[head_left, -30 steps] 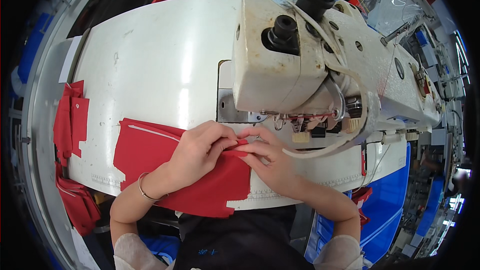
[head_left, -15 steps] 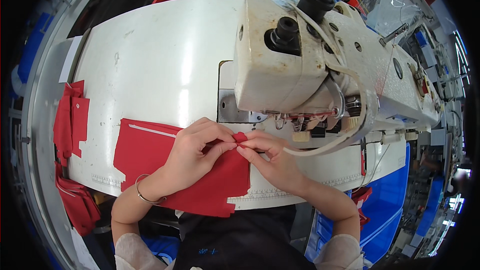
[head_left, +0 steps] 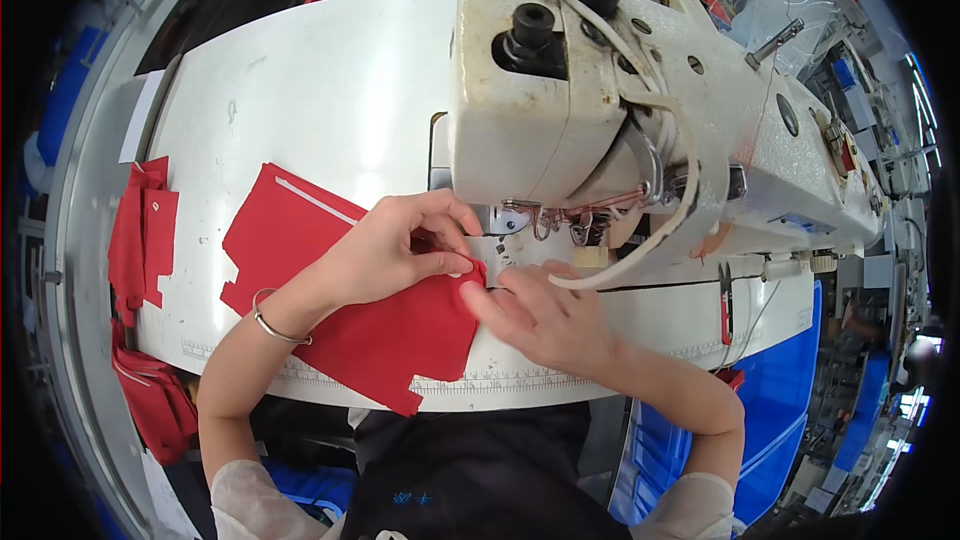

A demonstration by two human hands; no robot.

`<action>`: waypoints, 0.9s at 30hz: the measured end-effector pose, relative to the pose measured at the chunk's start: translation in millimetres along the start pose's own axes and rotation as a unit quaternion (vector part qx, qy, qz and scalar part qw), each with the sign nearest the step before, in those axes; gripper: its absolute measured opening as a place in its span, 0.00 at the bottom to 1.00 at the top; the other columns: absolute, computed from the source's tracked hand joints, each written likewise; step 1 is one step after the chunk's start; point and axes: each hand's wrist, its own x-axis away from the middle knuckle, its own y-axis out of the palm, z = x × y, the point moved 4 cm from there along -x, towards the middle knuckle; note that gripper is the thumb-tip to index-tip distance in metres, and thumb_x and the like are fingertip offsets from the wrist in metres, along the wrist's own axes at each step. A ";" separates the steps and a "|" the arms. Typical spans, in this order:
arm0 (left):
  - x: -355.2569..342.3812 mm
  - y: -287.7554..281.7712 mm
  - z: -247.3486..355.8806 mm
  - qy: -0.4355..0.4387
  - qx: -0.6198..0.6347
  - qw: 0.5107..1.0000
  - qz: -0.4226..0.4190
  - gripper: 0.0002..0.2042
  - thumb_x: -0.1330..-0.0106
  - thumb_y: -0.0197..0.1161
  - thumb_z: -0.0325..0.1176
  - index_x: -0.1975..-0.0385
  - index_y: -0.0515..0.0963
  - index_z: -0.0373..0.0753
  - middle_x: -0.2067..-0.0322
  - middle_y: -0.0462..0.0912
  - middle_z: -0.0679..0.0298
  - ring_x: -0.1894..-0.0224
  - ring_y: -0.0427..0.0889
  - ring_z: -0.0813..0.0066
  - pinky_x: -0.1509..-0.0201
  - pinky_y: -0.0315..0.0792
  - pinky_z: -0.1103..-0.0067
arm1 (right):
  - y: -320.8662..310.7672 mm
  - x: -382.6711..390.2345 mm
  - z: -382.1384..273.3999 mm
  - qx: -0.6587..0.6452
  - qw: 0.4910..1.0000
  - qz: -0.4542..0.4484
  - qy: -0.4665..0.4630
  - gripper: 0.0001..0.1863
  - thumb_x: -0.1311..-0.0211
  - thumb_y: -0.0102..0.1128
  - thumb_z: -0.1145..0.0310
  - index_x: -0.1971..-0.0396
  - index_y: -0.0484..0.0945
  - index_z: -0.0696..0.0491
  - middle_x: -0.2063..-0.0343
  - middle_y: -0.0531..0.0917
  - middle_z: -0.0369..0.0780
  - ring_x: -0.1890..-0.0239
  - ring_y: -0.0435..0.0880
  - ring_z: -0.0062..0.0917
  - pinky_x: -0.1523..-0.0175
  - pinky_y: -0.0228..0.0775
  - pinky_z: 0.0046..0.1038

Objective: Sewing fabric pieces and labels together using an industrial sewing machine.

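A red fabric piece point(head_left: 390, 335) lies on the white sewing table, with a pale strip point(head_left: 315, 200) along its far left edge. My left hand point(head_left: 390, 250) is closed in a pinch on the fabric's far right corner, its thumb and fingers together there. Beside that corner, my right hand point(head_left: 545, 315) has its fingertips at the fabric's right edge. Motion smears those fingers, so whether they grip the cloth is unclear. Just beyond both hands stands the white sewing machine head point(head_left: 540, 120), its needle area point(head_left: 585, 225) apart from the cloth.
More red fabric pieces point(head_left: 140, 240) hang over the table's left edge, some lower down point(head_left: 155, 400). Red-handled snips point(head_left: 726, 305) lie at the right. A printed ruler point(head_left: 530, 380) runs along the near edge. Blue bins point(head_left: 770, 395) stand below right.
The fabric has turned, its left side swinging away from me and its near corner drawing left. My right fingers have moved from a pinch at the corner to a blurred position nearer me.
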 end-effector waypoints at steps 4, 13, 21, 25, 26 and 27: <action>2.7 7.2 2.6 0.093 -0.113 0.989 0.011 0.07 0.45 0.63 0.19 0.67 0.77 0.31 0.69 0.81 0.59 0.68 0.80 0.70 0.61 0.74 0.79 | 14.5 2.7 -14.0 0.185 0.936 -0.010 -0.298 0.17 0.54 0.57 0.67 0.63 0.79 0.60 0.66 0.81 0.43 0.59 0.81 0.33 0.53 0.73 0.33; 8.7 21.6 -0.1 0.103 -0.301 0.944 0.091 0.05 0.46 0.64 0.22 0.72 0.75 0.34 0.69 0.73 0.58 0.67 0.74 0.60 0.62 0.71 0.70 | 26.2 12.3 -12.0 0.154 0.971 -0.035 -0.178 0.13 0.57 0.56 0.67 0.74 0.76 0.61 0.66 0.81 0.51 0.58 0.82 0.41 0.51 0.73 0.37; 9.4 15.4 -6.0 0.077 -0.268 0.949 0.145 0.03 0.48 0.66 0.25 0.76 0.78 0.37 0.78 0.76 0.61 0.72 0.72 0.63 0.66 0.68 0.72 | 26.6 11.0 -13.1 0.156 0.973 -0.043 -0.165 0.12 0.55 0.56 0.67 0.73 0.76 0.61 0.66 0.81 0.50 0.58 0.82 0.40 0.51 0.73 0.36; 7.2 14.1 -7.6 0.070 -0.268 0.951 0.137 0.03 0.48 0.67 0.26 0.77 0.78 0.37 0.79 0.77 0.61 0.73 0.73 0.64 0.67 0.68 0.72 | 27.0 12.5 -12.8 0.153 0.975 -0.039 -0.158 0.11 0.55 0.56 0.68 0.73 0.77 0.61 0.66 0.81 0.50 0.58 0.82 0.41 0.50 0.73 0.36; 7.0 14.3 -6.6 0.069 -0.272 0.950 0.137 0.04 0.48 0.67 0.26 0.77 0.78 0.36 0.79 0.77 0.61 0.73 0.73 0.64 0.66 0.68 0.72 | 26.8 12.7 -12.7 0.153 0.975 -0.040 -0.158 0.11 0.55 0.56 0.68 0.73 0.77 0.61 0.66 0.81 0.50 0.58 0.82 0.41 0.50 0.73 0.36; 6.9 14.5 -6.0 0.068 -0.276 0.949 0.138 0.04 0.48 0.67 0.26 0.77 0.78 0.36 0.79 0.77 0.61 0.73 0.73 0.64 0.66 0.68 0.72 | 26.3 12.9 -12.4 0.155 0.974 -0.040 -0.159 0.11 0.55 0.56 0.68 0.73 0.77 0.61 0.66 0.81 0.50 0.58 0.82 0.41 0.50 0.73 0.36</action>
